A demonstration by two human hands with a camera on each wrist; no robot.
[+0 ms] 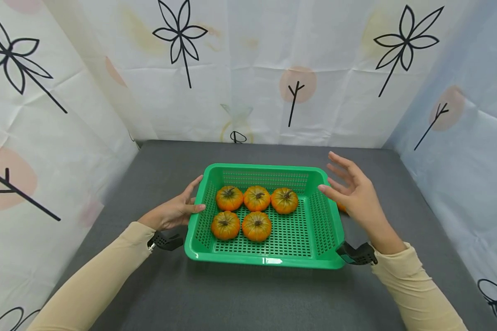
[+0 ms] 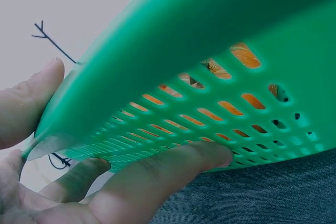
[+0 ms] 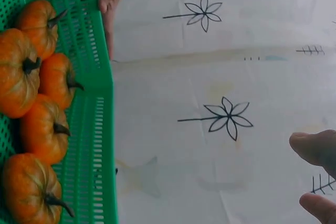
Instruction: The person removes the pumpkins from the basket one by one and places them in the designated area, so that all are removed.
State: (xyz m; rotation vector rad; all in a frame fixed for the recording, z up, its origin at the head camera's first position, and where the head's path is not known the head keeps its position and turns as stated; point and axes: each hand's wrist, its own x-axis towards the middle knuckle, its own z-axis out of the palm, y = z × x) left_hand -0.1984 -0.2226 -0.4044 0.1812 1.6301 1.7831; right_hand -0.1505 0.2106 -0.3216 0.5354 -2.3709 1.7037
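A green perforated plastic basket (image 1: 269, 262) sits on the dark table, with several small orange pumpkins (image 1: 257, 226) in two rows toward its left side. My left hand (image 1: 174, 212) grips the basket's left end, thumb over the rim. In the left wrist view the fingers (image 2: 163, 177) lie along the slotted outer wall. Over the basket's right rim, my right hand (image 1: 356, 193) is raised with fingers spread and nothing in it. An orange object (image 1: 341, 208), mostly hidden behind that hand, shows just outside the basket's right wall. The right wrist view shows pumpkins (image 3: 44, 129) with dark stems.
A dark grey tabletop (image 1: 248, 299) extends around the basket. White fabric walls (image 1: 248, 92) printed with flowers and trees stand behind it and at both sides. Black wrist straps (image 1: 358, 254) sit at both cuffs, the right one overlapping the basket's corner in the head view.
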